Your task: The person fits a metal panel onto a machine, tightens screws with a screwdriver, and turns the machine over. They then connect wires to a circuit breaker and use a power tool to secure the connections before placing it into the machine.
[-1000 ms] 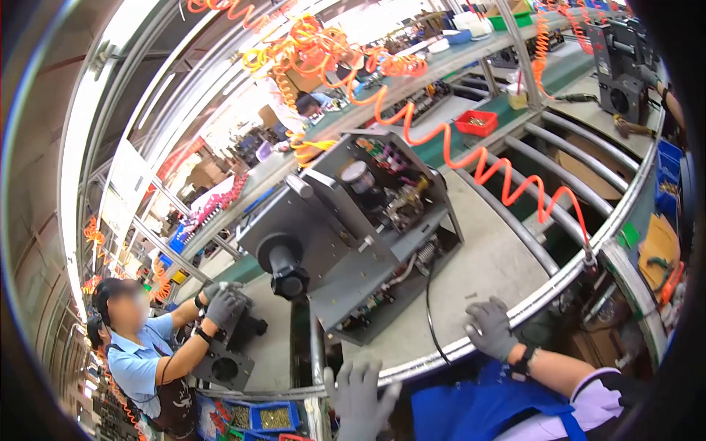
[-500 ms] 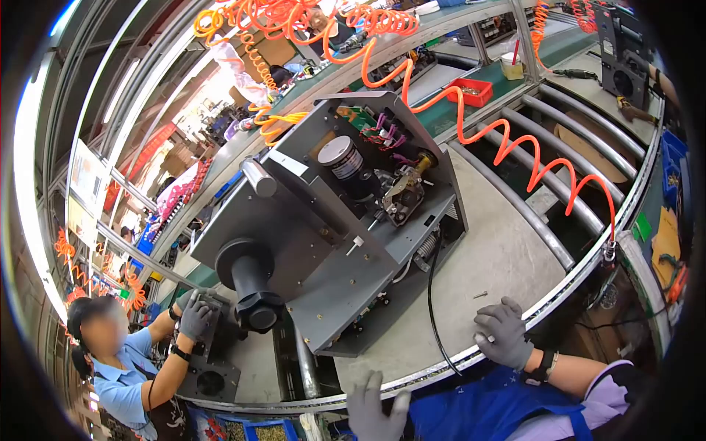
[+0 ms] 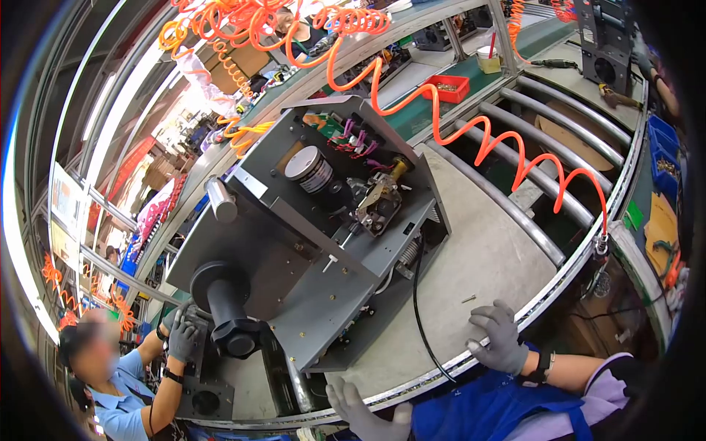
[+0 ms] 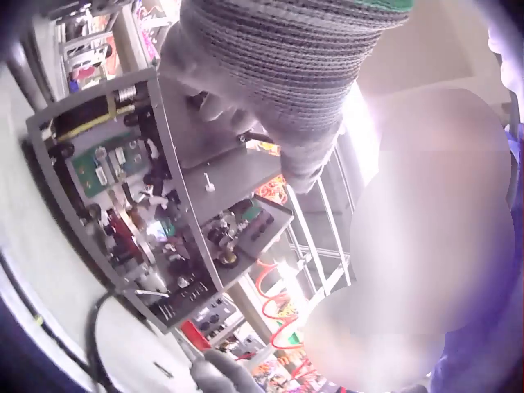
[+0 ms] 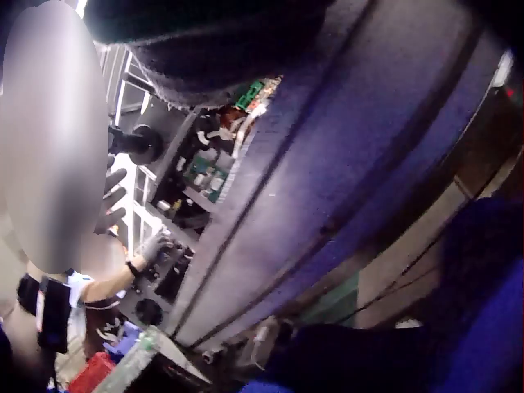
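Note:
A grey metal machine [image 3: 316, 235] with a round motor [image 3: 309, 169], wiring and a black knob [image 3: 237, 336] rests tilted in the head view on a pale board; its open side also shows in the left wrist view [image 4: 123, 188]. Below its near edge, my gloved left hand [image 3: 368, 415] is spread and holds nothing. My gloved right hand [image 3: 500, 339] rests at the metal rail, fingers loosely bent, nothing seen in them. A small screw [image 3: 469, 298] lies on the board close by. From the machine's underside a black cable [image 3: 421, 316] runs to the rail.
Coiled orange air hose [image 3: 482, 147] hangs across metal rollers [image 3: 548, 140] at right. A red tray [image 3: 446, 89] sits on the far bench. At lower left, a person in a blue shirt [image 3: 125, 397] works on another unit. Blue bins [image 3: 664, 151] stand far right.
The head view has turned, so the machine sits lower and further left in it than a second ago. My left hand appears lower, its fingers spread; my right hand stays by the rail.

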### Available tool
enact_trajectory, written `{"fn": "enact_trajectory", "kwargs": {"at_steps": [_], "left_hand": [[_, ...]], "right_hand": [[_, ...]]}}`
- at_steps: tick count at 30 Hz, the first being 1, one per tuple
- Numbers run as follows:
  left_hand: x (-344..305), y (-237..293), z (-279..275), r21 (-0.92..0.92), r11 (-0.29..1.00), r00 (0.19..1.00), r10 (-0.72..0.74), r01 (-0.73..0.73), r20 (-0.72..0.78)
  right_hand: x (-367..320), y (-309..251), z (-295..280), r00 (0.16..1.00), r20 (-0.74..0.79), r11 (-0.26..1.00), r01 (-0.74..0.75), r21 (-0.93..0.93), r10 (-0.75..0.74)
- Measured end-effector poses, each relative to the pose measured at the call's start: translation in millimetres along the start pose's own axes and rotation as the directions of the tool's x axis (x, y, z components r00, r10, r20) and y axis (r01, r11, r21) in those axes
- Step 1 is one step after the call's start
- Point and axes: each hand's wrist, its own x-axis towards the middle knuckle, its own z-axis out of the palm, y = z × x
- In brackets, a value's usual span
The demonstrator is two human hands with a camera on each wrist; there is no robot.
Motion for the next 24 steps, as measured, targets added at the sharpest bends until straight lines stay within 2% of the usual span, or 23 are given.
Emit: {"fn": "enact_trajectory", "kwargs": {"at_steps": [1,2,4,5,6,7,8,10,11,14,17,20,21,24], "left_hand": [[-5.0,0.7,6.9,-0.237,0.969,0.996,-0.086,0.074,-0.039],[-8.8,0.2,15.4,-0.469,0.876,0.992,-0.126,0.108,-0.008],[-14.9,9.4,24.3,-0.821,0.539,0.978,-0.187,0.185,0.098],[-14.9,29.6,35.1,-0.984,-0.033,0.95,-0.255,0.175,0.178],[-3.1,48.3,21.6,-0.846,-0.432,0.922,-0.075,0.313,0.379],[-3.0,56.8,28.9,-0.789,-0.544,0.926,-0.056,0.285,0.373],[-7.1,65.7,38.8,-0.718,-0.647,0.93,-0.038,0.255,0.365],[-18.6,68.7,49.7,-0.905,-0.286,0.897,-0.22,0.316,0.383],[-24.8,67.7,52.4,-0.931,-0.087,0.878,-0.314,0.353,0.362],[-23.1,74.8,51.6,-0.967,0.004,0.937,-0.249,0.254,0.245],[-19.5,72.9,46.4,-0.946,-0.016,0.906,-0.282,0.324,0.315],[-11.3,59.5,36.9,-0.959,0.162,0.965,-0.162,0.231,0.205],[-12.8,57.6,34.2,-0.948,0.246,0.969,-0.189,0.202,0.157],[-20.0,56.6,42.0,-0.92,0.383,0.987,-0.158,0.081,0.021]], "right_hand": [[0.7,-6.6,-0.3,0.998,-0.031,0.997,-0.051,0.052,0.053],[2.5,-18.8,-3.6,0.988,0.083,0.958,-0.149,0.247,0.133],[1.9,-53.2,-8.6,0.91,0.349,0.73,-0.394,0.558,0.224],[-2.1,-66.8,1.2,0.844,0.503,0.459,-0.528,0.714,0.188],[-13.2,-64.4,14.5,0.806,0.588,0.368,-0.568,0.736,0.069],[-21.5,-64.0,26.1,0.751,0.659,0.281,-0.622,0.731,-0.051],[-29.4,-65.5,31.9,0.698,0.716,0.209,-0.702,0.681,0.009],[-24.6,-81.3,31.6,0.555,0.824,0.042,-0.831,0.554,0.113],[-18.9,-85.6,23.2,0.601,0.792,0.081,-0.799,0.596,0.108],[-18.3,-88.5,17.3,0.577,0.806,0.079,-0.816,0.572,0.128],[-19.6,-87.0,19.0,0.599,0.793,0.178,-0.798,0.576,0.115],[-7.4,-86.7,17.9,0.757,0.653,0.195,-0.64,0.743,-0.003],[-6.7,-86.2,17.0,0.734,0.679,0.177,-0.666,0.724,-0.016],[-7.4,-83.0,13.9,0.678,0.733,0.153,-0.72,0.677,-0.055]]}}
